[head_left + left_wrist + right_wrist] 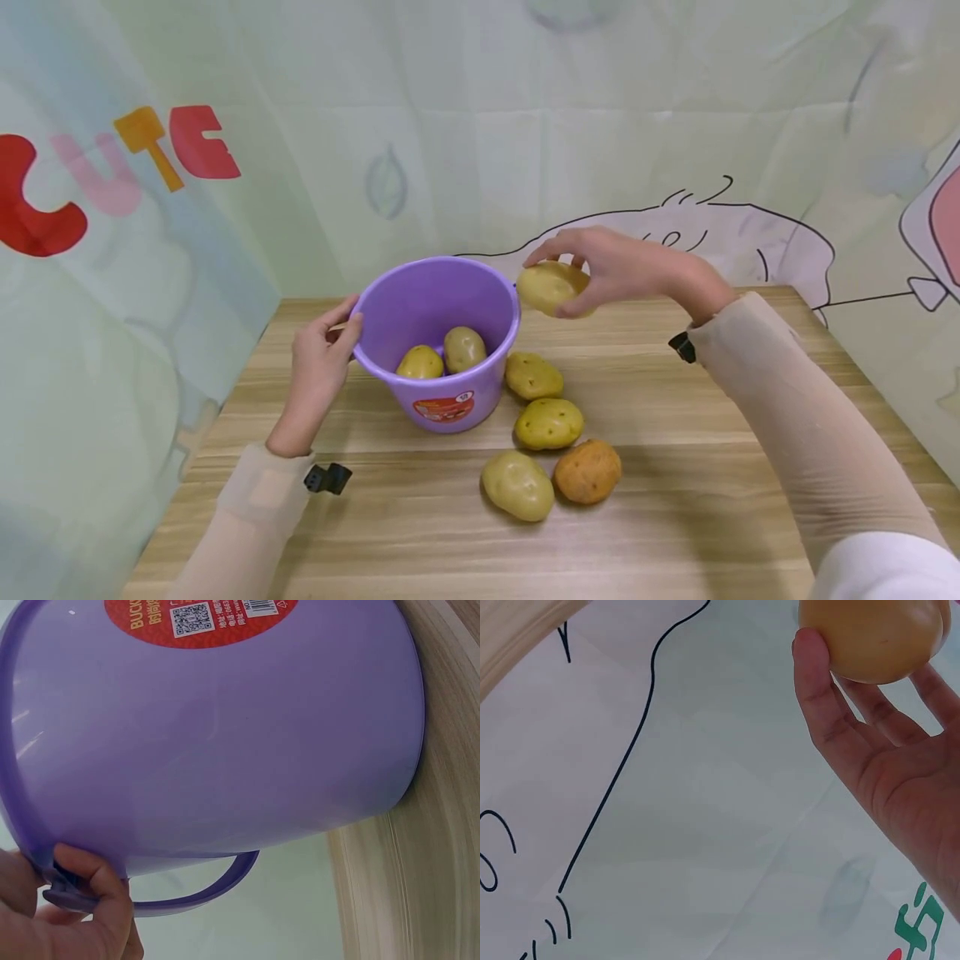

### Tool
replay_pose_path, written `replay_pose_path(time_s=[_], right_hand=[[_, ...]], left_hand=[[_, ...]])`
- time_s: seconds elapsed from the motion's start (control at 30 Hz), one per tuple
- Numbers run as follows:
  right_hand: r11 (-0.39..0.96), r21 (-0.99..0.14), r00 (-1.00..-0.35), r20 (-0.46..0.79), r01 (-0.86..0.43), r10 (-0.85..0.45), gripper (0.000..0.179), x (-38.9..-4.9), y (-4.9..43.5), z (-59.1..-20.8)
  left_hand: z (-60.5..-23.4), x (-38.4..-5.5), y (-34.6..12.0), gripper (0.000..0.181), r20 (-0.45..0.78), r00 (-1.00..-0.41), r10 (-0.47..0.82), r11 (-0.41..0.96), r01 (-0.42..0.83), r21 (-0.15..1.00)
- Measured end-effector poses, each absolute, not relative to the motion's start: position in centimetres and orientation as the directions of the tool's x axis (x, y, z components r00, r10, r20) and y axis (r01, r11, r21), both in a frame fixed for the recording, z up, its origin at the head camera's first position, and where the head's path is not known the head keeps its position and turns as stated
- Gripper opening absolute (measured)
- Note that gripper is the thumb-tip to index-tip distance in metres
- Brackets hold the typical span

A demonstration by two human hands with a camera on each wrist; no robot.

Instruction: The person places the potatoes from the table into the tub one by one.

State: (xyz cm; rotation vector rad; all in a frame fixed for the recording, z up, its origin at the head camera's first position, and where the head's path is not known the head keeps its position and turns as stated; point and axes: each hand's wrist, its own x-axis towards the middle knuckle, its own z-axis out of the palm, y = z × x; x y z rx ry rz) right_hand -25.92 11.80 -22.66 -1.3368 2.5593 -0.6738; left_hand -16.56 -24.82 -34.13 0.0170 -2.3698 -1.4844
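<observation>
The right hand (618, 262) is holding a potato (546, 285) in half-spread fingers above the desk (375, 525), beside the bucket (427, 304); the left hand's (318, 358) curled fingers are gripping the rim (442, 259); a loose fingertip hold could be risking a drop

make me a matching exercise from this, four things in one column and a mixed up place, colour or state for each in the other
Column one
1. Left hand
2. Right hand
3. Bucket
4. Orange-brown potato

Column two
A. Purple, with a red label
B. Lying on the tabletop, outside the bucket
C. Grips the bucket near its rim
D. Holds a pale yellow potato up off the tabletop

Right pairs: 1-C, 2-D, 3-A, 4-B
</observation>
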Motion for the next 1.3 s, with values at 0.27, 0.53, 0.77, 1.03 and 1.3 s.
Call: replay_pose_path(time_s=[0.27, 0.53, 0.77, 1.03, 1.3], right_hand=[[0.455, -0.458, -0.537, 0.059, -0.764, -0.842, 0.061, -25.7, 10.2, -21.8], [0.425, -0.444, -0.509, 0.083, -0.789, -0.857, 0.061, -25.5, 8.9, -21.6], [0.404, -0.436, -0.483, 0.082, -0.804, -0.872, 0.061, -25.4, 7.6, -21.8], [0.391, -0.421, -0.464, 0.084, -0.818, -0.882, 0.061, -25.5, 6.2, -22.5], [0.371, -0.395, -0.428, 0.064, -0.84, -0.901, 0.06, -25.5, 4.4, -23.1]], left_hand=[[-34.2, -16.7, -24.8, 0.044, 0.292, -0.936, -0.197, 0.457, 0.175, 0.872], [-34.2, -16.7, -24.7, 0.044, 0.291, -0.937, -0.195, 0.454, 0.176, 0.873], [-34.2, -16.7, -24.7, 0.044, 0.299, -0.935, -0.191, 0.462, 0.183, 0.868], [-34.3, -16.6, -24.8, 0.044, 0.299, -0.936, -0.185, 0.458, 0.187, 0.869], [-34.2, -16.5, -24.9, 0.044, 0.292, -0.936, -0.195, 0.454, 0.178, 0.873]])
